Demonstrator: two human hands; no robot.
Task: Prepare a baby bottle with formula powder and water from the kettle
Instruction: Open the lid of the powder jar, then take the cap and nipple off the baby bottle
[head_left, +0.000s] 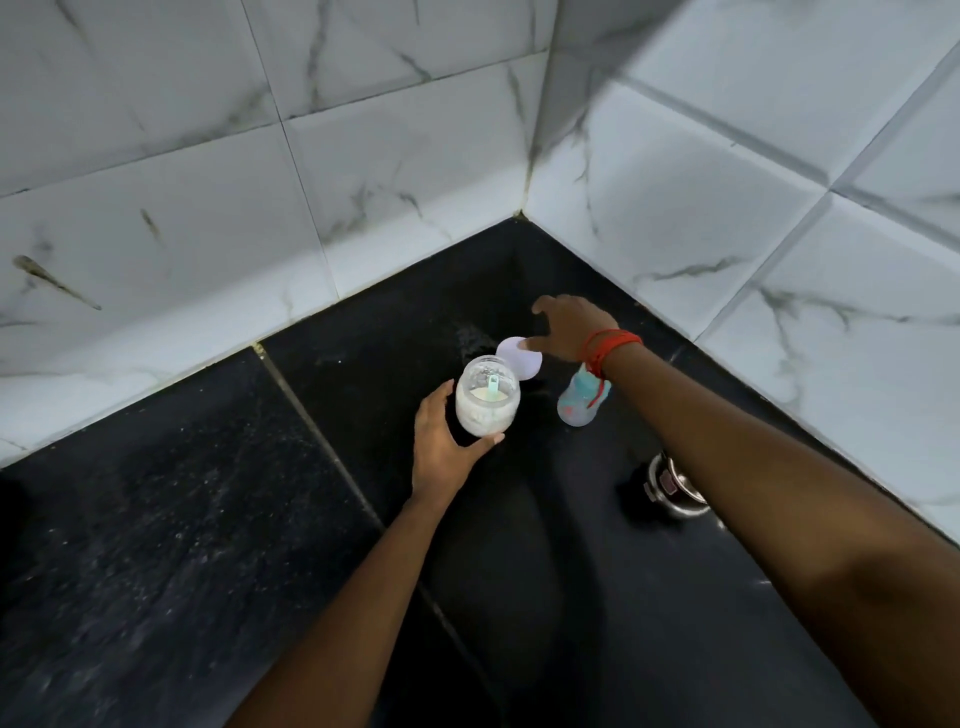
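Observation:
A clear jar of white formula powder (487, 400) stands open on the black counter, with a pale green scoop resting inside it. My left hand (444, 447) is wrapped around the jar's left and near side. A pale lilac round lid (519, 358) sits just behind the jar; my right hand (569, 327) hovers over it with fingers spread, the thumb tip touching its right edge. A baby bottle (579, 402) with a blue and pink pattern stands under my right wrist, partly hidden by it. A steel kettle (670, 486) sits at the right, half covered by my right forearm.
The black stone counter (208, 519) fills the lower view and ends in a corner of white marble-look tiled walls (415, 156) behind and to the right. Red thread bands circle my right wrist. A grout seam runs diagonally across the counter.

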